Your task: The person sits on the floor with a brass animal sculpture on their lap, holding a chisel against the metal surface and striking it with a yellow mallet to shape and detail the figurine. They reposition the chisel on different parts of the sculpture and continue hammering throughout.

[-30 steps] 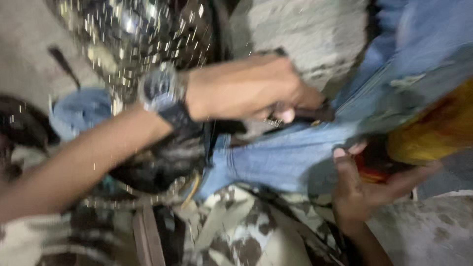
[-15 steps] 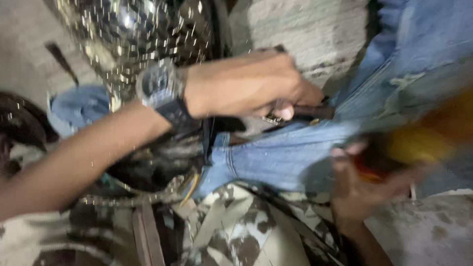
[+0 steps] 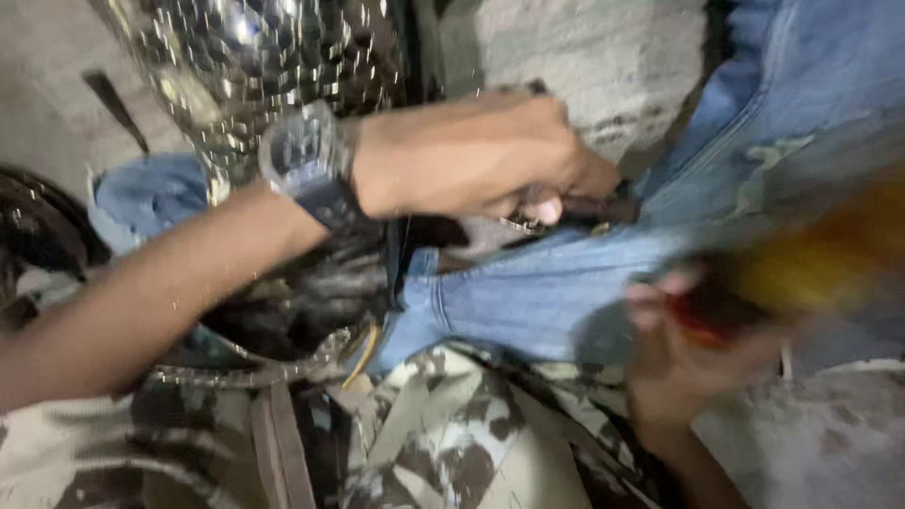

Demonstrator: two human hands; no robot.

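The left hand [image 3: 481, 160] is curled tight around a dark handle [image 3: 599, 207], just above the blue jeans [image 3: 528, 297]. The right hand [image 3: 693, 349], blurred, grips a yellow object [image 3: 811, 259] at the jeans' right side.

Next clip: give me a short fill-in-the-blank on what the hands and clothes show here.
1. The left hand has a ____ on its wrist.
2. That hand grips a dark handle pressed on blue ____ cloth.
3. The right hand is blurred and holds something red and ____.
4. Below the blue cloth lies ____-patterned fabric.

Missing words: watch; denim; yellow; camouflage
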